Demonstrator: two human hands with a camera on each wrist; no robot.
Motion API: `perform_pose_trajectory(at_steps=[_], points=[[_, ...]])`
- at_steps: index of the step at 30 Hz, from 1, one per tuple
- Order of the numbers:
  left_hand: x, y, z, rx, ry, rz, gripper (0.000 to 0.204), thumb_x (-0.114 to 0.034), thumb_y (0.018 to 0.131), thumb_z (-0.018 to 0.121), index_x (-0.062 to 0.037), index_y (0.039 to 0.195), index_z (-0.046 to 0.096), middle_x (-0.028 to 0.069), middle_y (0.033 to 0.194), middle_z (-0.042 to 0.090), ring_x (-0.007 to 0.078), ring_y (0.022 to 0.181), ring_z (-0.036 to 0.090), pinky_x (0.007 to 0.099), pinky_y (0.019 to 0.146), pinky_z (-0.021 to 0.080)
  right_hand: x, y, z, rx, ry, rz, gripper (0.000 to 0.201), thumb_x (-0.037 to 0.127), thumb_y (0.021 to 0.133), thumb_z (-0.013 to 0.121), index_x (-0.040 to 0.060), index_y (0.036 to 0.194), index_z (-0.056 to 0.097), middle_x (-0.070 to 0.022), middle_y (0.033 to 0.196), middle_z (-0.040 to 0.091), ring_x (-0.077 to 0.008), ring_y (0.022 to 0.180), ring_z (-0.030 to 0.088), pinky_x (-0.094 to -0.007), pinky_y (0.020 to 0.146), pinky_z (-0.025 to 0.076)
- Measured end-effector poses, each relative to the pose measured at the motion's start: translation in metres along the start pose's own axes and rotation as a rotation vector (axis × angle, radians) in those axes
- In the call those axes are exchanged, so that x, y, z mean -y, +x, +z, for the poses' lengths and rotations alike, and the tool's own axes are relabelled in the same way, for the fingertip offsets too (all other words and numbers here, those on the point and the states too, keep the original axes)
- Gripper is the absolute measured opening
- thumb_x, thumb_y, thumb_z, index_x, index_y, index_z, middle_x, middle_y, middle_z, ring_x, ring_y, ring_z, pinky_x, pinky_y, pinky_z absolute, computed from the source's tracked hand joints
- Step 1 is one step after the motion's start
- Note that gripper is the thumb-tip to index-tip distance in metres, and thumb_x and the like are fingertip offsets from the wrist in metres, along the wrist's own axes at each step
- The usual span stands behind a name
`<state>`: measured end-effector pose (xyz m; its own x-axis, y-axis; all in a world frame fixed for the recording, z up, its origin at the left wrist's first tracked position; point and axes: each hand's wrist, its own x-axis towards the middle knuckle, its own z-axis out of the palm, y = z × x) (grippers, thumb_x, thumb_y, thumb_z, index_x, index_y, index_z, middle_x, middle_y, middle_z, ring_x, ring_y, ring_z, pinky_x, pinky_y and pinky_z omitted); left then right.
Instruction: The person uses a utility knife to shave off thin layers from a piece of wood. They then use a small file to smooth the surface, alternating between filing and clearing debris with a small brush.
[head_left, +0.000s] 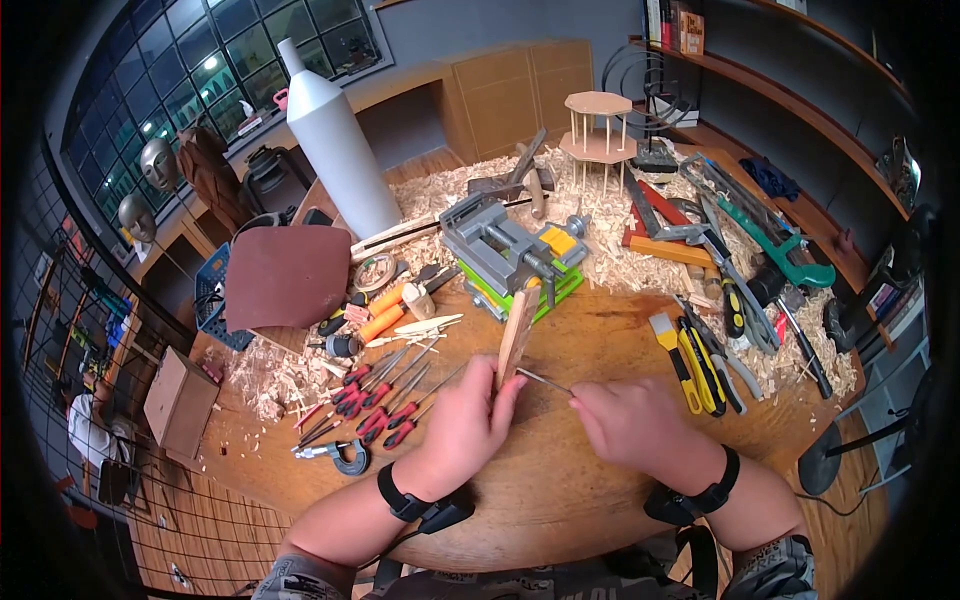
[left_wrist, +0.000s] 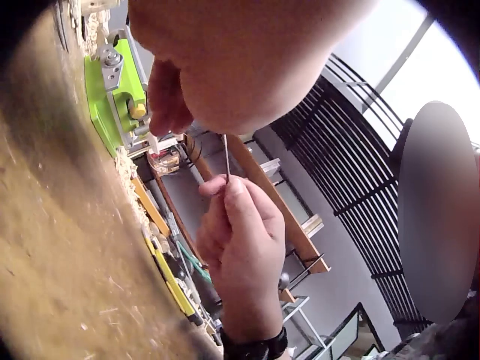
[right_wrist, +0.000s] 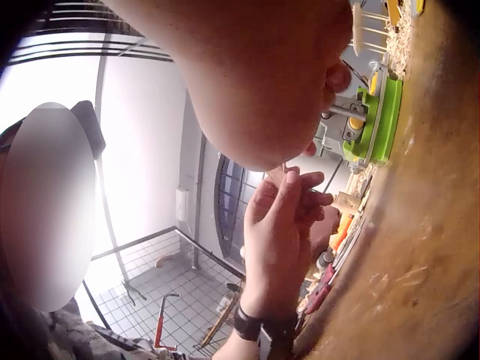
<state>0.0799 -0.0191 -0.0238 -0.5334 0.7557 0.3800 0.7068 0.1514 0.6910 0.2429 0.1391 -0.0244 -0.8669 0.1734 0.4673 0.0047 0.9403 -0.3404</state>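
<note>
My left hand [head_left: 462, 418] grips the lower end of a flat strip of wood [head_left: 516, 330], which stands tilted upright in front of the vise. In my right hand [head_left: 642, 425], thumb and fingers pinch a thin metal rod [head_left: 545, 381]; its tip reaches the wood just beside the left thumb. The left wrist view shows the rod [left_wrist: 226, 156] rising from the right fingertips, its other end hidden behind the left hand. Behind the strip's top sits a grey vise [head_left: 500, 245] on a green base [head_left: 555, 297].
Red-handled slim tools [head_left: 372, 405] and a micrometer [head_left: 350, 457] lie left. Yellow utility knives [head_left: 700, 365], a scraper [head_left: 672, 345] and a green-handled saw [head_left: 800, 268] lie right. Wood shavings [head_left: 440, 185], a white bottle [head_left: 335, 140] and a small two-tier wooden stand [head_left: 598, 150] are at the back.
</note>
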Motion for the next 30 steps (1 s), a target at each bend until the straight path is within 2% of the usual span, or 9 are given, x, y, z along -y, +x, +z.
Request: perform_pose_trajectory(at_steps=[8, 10, 13, 17, 19, 20, 26, 28, 30], points=[[-0.002, 0.001, -0.003, -0.033, 0.192, 0.1, 0.02, -0.013, 0.094, 0.069, -0.0028, 0.099, 0.052, 0.0172, 0.069, 0.064, 0.0365, 0.06, 0.065, 0.0412, 0.051, 0.049, -0.009, 0.005, 0.007, 0.41, 1.342, 0.769, 0.021, 0.02, 0.1, 0.056, 0.002, 0.1, 0.066, -0.0144, 0.067, 0.064, -0.0213, 0.049, 0.059, -0.0357, 0.049, 0.045], [0.001, 0.002, -0.002, -0.036, 0.191, 0.094, 0.021, -0.013, 0.094, 0.069, -0.0028, 0.099, 0.052, 0.0177, 0.068, 0.063, 0.0373, 0.059, 0.064, 0.0422, 0.05, 0.048, -0.006, 0.001, 0.021, -0.008, 0.678, 0.164, 0.019, 0.019, 0.1, 0.056, 0.0026, 0.101, 0.066, -0.0136, 0.064, 0.063, -0.0206, 0.049, 0.06, -0.0347, 0.049, 0.046], [0.0, 0.001, -0.001, -0.023, 0.202, 0.074, 0.021, -0.014, 0.094, 0.069, -0.0027, 0.099, 0.052, 0.0183, 0.067, 0.062, 0.0383, 0.058, 0.063, 0.0436, 0.049, 0.047, 0.001, -0.001, 0.011, -0.046, -0.006, -0.075, 0.019, 0.019, 0.1, 0.057, 0.0026, 0.099, 0.065, -0.0158, 0.068, 0.064, -0.0204, 0.05, 0.061, -0.0341, 0.049, 0.047], [0.002, 0.001, -0.001, -0.027, 0.208, 0.105, 0.022, -0.015, 0.094, 0.069, -0.0027, 0.101, 0.052, 0.0189, 0.066, 0.061, 0.0387, 0.057, 0.063, 0.0443, 0.049, 0.046, 0.006, 0.001, 0.006, 0.008, 0.088, 0.028, 0.02, 0.021, 0.1, 0.056, 0.0028, 0.094, 0.063, -0.0119, 0.07, 0.064, -0.0187, 0.048, 0.057, -0.0335, 0.048, 0.047], [0.001, 0.001, -0.001, -0.032, 0.197, 0.105, 0.022, -0.015, 0.094, 0.068, -0.0026, 0.101, 0.052, 0.0191, 0.066, 0.061, 0.0388, 0.057, 0.063, 0.0445, 0.049, 0.046, 0.002, 0.004, 0.007, 0.257, 1.065, 0.581, 0.023, 0.023, 0.101, 0.056, 0.0032, 0.091, 0.061, -0.0057, 0.07, 0.062, -0.0162, 0.047, 0.053, -0.0317, 0.047, 0.046], [0.001, 0.001, -0.001, -0.038, 0.185, 0.105, 0.022, -0.015, 0.094, 0.068, -0.0026, 0.102, 0.052, 0.0193, 0.065, 0.061, 0.039, 0.057, 0.063, 0.0447, 0.049, 0.046, 0.002, 0.005, 0.006, 0.257, 1.065, 0.581, 0.023, 0.023, 0.101, 0.056, 0.0032, 0.091, 0.061, -0.0057, 0.07, 0.062, -0.0162, 0.047, 0.053, -0.0317, 0.047, 0.046], [-0.002, 0.003, -0.004, -0.055, 0.196, 0.116, 0.021, -0.014, 0.094, 0.068, -0.0029, 0.102, 0.052, 0.0191, 0.065, 0.06, 0.0391, 0.056, 0.062, 0.0449, 0.048, 0.045, 0.008, 0.008, 0.004, 0.191, 0.816, 0.383, 0.02, 0.019, 0.102, 0.054, 0.0022, 0.095, 0.06, -0.0007, 0.062, 0.054, -0.0147, 0.049, 0.054, -0.0296, 0.047, 0.045], [-0.005, 0.002, -0.004, -0.047, 0.212, 0.114, 0.021, -0.014, 0.094, 0.068, -0.003, 0.102, 0.052, 0.0191, 0.065, 0.06, 0.039, 0.056, 0.062, 0.045, 0.048, 0.045, 0.013, 0.007, -0.001, -0.004, -0.07, -0.066, 0.02, 0.019, 0.1, 0.056, 0.0025, 0.089, 0.06, -0.0046, 0.063, 0.059, -0.0219, 0.052, 0.061, -0.0353, 0.049, 0.047], [-0.008, 0.002, -0.005, -0.037, 0.226, 0.117, 0.02, -0.013, 0.094, 0.068, -0.003, 0.102, 0.052, 0.019, 0.065, 0.06, 0.039, 0.056, 0.062, 0.0451, 0.047, 0.045, 0.02, 0.006, -0.007, -0.004, -0.104, -0.072, 0.019, 0.019, 0.098, 0.058, 0.0027, 0.088, 0.061, -0.007, 0.064, 0.061, -0.0255, 0.054, 0.063, -0.0378, 0.05, 0.048]])
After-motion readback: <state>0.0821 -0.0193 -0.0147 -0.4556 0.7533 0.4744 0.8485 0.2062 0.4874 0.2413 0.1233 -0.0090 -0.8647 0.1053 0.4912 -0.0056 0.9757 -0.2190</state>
